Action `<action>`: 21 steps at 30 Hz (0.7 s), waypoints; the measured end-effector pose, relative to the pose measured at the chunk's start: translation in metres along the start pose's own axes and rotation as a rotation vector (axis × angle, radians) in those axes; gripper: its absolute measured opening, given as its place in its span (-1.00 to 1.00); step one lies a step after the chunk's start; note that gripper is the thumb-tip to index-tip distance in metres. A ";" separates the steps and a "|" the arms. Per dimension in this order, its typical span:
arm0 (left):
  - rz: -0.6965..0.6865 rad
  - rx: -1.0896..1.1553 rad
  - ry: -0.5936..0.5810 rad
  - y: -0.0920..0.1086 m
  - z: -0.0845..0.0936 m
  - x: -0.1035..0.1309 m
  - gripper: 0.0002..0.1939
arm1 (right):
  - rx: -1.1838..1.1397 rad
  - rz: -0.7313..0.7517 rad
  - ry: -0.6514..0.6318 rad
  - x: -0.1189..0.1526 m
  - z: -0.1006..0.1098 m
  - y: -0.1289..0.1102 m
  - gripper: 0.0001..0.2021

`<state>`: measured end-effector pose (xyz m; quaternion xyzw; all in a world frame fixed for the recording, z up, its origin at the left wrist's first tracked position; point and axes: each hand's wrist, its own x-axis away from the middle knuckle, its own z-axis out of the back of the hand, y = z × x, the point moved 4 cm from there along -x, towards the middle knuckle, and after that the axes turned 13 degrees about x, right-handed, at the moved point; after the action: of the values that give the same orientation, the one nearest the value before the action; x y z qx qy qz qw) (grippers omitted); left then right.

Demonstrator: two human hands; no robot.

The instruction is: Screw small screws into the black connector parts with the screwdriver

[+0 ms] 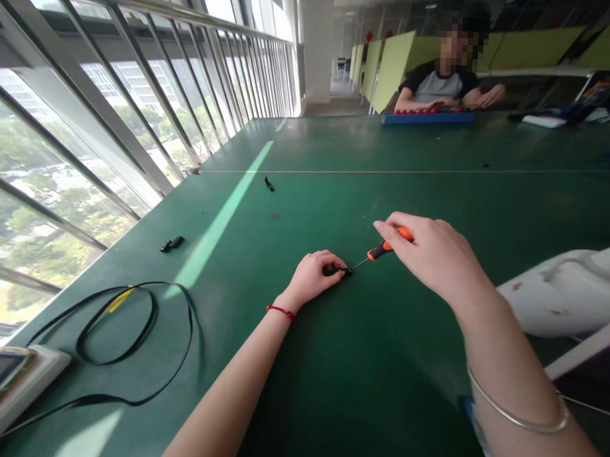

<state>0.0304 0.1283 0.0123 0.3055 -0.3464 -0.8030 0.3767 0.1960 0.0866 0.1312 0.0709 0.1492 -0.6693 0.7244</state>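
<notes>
My left hand presses a small black part against the green table, its fingers closed around the part's left end. What kind of part it is, I cannot make out. In my right hand is an orange and black screwdriver, gripped by the handle and slanting down to the left. The tip of its thin shaft meets or nearly meets the right end of the black part. My fingers cover much of the handle.
Two small black pieces, one nearer and one farther, lie left. A looped black cable runs beside a white-edged device. White equipment stands right. Across the table a person sits behind a blue tray. Railings border the left.
</notes>
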 end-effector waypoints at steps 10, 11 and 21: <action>0.007 0.007 0.009 0.000 0.000 0.001 -0.86 | -0.156 0.013 -0.017 -0.002 -0.006 0.002 -0.67; 0.003 0.007 0.006 0.000 0.000 0.001 -0.86 | -0.162 0.008 -0.023 -0.003 -0.007 0.004 -0.64; 0.017 0.015 0.005 0.001 0.000 0.000 -0.87 | -0.192 0.083 -0.067 0.001 -0.005 -0.002 -0.73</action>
<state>0.0305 0.1276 0.0125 0.3074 -0.3542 -0.7963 0.3820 0.1933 0.0873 0.1267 -0.0149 0.1852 -0.6232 0.7597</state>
